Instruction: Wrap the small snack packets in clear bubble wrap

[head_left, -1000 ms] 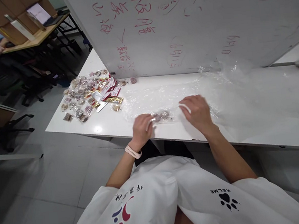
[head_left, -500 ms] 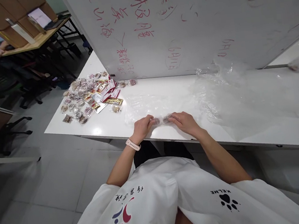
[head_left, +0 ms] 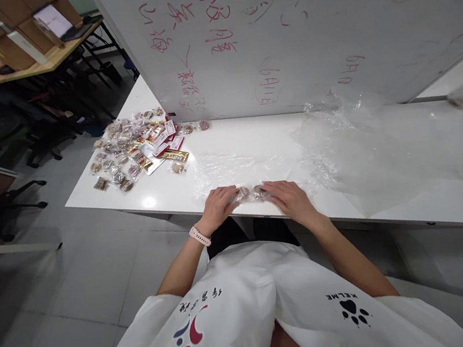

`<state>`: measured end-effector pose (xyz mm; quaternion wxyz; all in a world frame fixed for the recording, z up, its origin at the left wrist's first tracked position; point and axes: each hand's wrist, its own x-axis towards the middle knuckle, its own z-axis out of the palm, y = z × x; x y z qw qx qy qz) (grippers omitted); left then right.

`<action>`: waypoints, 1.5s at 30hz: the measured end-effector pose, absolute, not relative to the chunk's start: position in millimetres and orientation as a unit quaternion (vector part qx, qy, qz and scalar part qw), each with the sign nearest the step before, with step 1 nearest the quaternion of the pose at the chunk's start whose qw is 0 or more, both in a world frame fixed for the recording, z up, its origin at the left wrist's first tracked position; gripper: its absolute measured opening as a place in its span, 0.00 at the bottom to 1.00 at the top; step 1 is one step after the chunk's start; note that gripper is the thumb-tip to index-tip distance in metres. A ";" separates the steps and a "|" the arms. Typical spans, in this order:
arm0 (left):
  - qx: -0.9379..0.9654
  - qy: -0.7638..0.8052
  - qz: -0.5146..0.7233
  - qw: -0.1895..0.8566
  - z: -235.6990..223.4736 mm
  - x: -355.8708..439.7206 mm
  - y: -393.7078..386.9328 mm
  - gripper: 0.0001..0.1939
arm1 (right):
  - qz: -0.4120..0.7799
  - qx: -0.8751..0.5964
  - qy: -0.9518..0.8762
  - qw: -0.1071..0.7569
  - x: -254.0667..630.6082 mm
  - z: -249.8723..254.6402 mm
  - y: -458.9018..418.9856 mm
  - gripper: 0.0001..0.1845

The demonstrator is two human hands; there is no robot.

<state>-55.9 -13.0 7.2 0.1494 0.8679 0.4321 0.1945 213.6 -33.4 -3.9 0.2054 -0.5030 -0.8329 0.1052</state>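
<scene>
White table (head_left: 243, 133), inked whiteboard (head_left: 312, 41), wrapped pieces (head_left: 242, 193)

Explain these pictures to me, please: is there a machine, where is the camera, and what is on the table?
There is no machine here, just a person's bare left hand and right hand. All the pictures come from one camera worn on the head, looking forward and down. On the white table, a pile of small wrapped packets lies to the left, with clear plastic spread in the middle and right. Each hand's fingers touch one small round packet near the front edge; how firmly, I cannot tell.
</scene>
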 end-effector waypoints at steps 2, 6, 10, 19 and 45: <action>0.839 0.482 0.192 0.165 7.6 -58.1 -5.6 0.14 | 0.111 -0.549 -0.800 0.216 216.1 -6.8 -25.7 0.20; 0.774 0.583 0.154 0.193 14.2 -44.3 27.4 0.16 | 0.136 -0.635 -0.732 0.205 216.1 1.9 8.3 0.20; 0.757 0.618 0.066 0.201 20.2 -24.6 62.0 0.15 | 0.036 -0.682 -0.702 0.200 208.2 24.2 31.7 0.21; 0.692 0.596 0.392 0.106 18.1 -15.4 -9.0 0.09 | 0.062 -0.525 -0.822 0.213 161.5 0.3 -13.7 0.23; 0.867 0.466 0.139 0.109 -16.4 8.2 -3.3 0.31 | -0.037 -0.726 -0.610 0.316 229.1 -25.3 -113.3 0.14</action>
